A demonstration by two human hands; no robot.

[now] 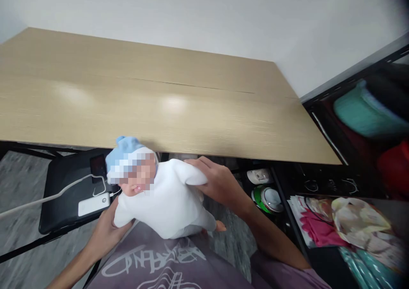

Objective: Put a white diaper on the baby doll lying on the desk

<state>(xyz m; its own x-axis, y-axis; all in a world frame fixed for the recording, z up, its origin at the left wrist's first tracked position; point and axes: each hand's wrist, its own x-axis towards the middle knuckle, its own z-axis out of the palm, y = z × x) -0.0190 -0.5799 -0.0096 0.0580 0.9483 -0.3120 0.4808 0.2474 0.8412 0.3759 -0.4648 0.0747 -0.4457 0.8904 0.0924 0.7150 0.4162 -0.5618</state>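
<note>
A baby doll (166, 199) in a white outfit and a light blue knitted hat is held in front of my body, below the table's near edge. Its head leans to the left and its face is blurred out. My left hand (110, 227) grips the doll around the arm on the left side, with most of the fingers hidden behind the white cloth. On the other side, my right hand (219, 180) is closed around the other sleeve and upper side. One bare foot of the doll sticks out at the lower right.
The wooden table (179, 114) stretches ahead up to a pale wall. At left, a black chair (64, 195) holds a white power bank (93, 204) with a cable and a dark phone-like object. On the right are dark shelves with cloths (322, 229), a teal container (367, 114) and cans.
</note>
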